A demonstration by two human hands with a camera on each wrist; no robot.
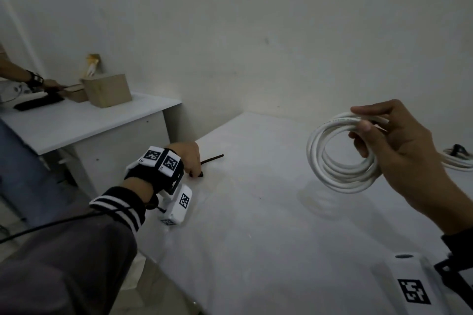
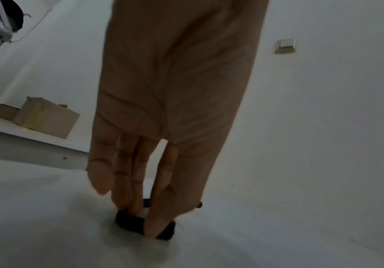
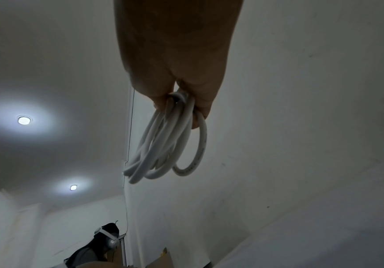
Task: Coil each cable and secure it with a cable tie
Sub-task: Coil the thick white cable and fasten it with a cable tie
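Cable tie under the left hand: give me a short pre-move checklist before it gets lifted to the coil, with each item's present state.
1. White cable coil gathered into loops: ok.
2. Right hand grips the coil, clear of the table: ok.
3. Left hand fingers on the black cable tie: ok.
4. Tie lifted off the table: not ok.
5. Tie pinched firmly enough to lift: cannot tell.
6. Loose cable end tucked into the coil: cannot tell.
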